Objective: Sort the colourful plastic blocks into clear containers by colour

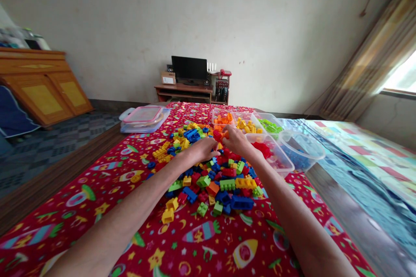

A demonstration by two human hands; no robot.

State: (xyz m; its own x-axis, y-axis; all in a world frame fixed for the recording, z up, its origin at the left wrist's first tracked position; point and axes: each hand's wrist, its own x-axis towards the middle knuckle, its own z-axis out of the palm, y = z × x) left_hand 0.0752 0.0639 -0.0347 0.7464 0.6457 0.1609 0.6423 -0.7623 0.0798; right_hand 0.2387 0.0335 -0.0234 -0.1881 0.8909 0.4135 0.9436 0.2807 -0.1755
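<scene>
On the cloth-covered counter [195,264]: blocks [211,177] in a broad loose pile, colours mixed, many not yet separated.
Clear tubs [286,154]: orange pieces [224,119], yellow pieces [248,126], green pieces [270,126], red pieces [261,149] already apart (the round bowl's [312,160] contents look blue).
Left hand [204,149]: over the pile, fingers curled; cannot tell what its grip holds.
Right hand [237,140]: fingers bent at an orange block [225,135]; whether the grip has closed, cannot tell.

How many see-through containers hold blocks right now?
5. Far row, left to right: orange-block container, yellow-block container, green-block container. Nearer: red-block container, with the round tub of blue blocks to its right. None appears hidden.
</scene>
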